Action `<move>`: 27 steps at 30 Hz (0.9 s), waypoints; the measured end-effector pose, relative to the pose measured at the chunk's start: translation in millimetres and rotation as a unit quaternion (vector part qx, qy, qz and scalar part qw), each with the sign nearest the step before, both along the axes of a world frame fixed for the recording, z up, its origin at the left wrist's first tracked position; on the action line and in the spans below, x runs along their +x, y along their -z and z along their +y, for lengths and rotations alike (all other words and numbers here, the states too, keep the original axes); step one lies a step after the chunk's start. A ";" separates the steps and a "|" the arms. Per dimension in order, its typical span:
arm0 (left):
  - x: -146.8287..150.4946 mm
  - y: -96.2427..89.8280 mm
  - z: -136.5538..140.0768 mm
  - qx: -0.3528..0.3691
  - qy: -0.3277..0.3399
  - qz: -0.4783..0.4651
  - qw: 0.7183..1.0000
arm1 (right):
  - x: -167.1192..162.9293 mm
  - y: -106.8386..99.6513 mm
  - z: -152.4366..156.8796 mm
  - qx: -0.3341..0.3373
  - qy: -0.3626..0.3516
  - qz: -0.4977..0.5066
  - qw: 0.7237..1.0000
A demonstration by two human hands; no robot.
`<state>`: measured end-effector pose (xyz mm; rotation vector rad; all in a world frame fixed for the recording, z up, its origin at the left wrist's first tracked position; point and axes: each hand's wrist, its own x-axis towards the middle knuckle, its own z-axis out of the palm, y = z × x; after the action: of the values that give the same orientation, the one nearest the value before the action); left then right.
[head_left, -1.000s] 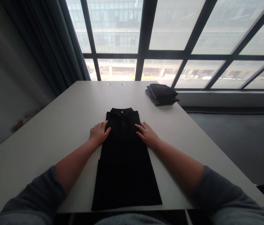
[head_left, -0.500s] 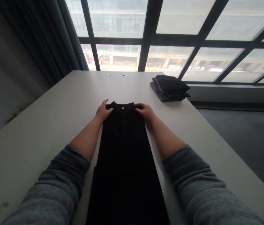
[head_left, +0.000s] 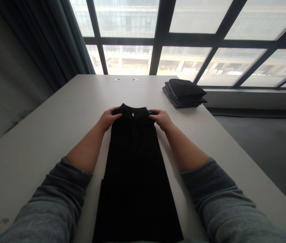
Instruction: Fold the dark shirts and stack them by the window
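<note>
A black collared shirt (head_left: 136, 168) lies lengthwise on the white table (head_left: 51, 135), its sides folded in to a long narrow shape. Its collar end points away from me, with a small white label inside the neck. My left hand (head_left: 109, 118) pinches the left shoulder beside the collar, thumb on top and fingers behind. On the opposite shoulder my right hand (head_left: 161, 118) grips the cloth the same way. The collar end looks slightly raised off the table. The shirt's near end runs to the bottom edge of the view.
A stack of folded dark clothes (head_left: 185, 93), one of them striped, sits at the table's far right edge. Two round white fittings (head_left: 135, 80) are set near the far edge. Beyond stand a large window (head_left: 130, 23) and a dark curtain (head_left: 44, 37) at left.
Both hands have closed their fingers on the shoulders, and the collar end has lifted a little. My forearms have spread slightly apart.
</note>
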<state>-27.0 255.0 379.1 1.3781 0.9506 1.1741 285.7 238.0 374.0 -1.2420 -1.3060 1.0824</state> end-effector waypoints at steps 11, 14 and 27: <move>-26.2 -25.3 -51.0 0.148 -0.052 0.196 0.968 | 3.7 -29.0 -74.0 0.205 0.021 -0.195 0.959; -36.2 -28.2 -90.1 0.216 -0.040 0.277 0.936 | 9.7 -24.0 -107.0 0.255 -0.024 -0.283 0.924; -47.3 -6.2 -144.1 0.268 0.054 0.396 0.877 | 17.0 -5.9 -142.6 0.249 -0.118 -0.425 0.862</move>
<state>-74.3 110.9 385.3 2.4388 1.1128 0.7949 302.7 95.4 379.9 -1.1946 -2.2804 0.2472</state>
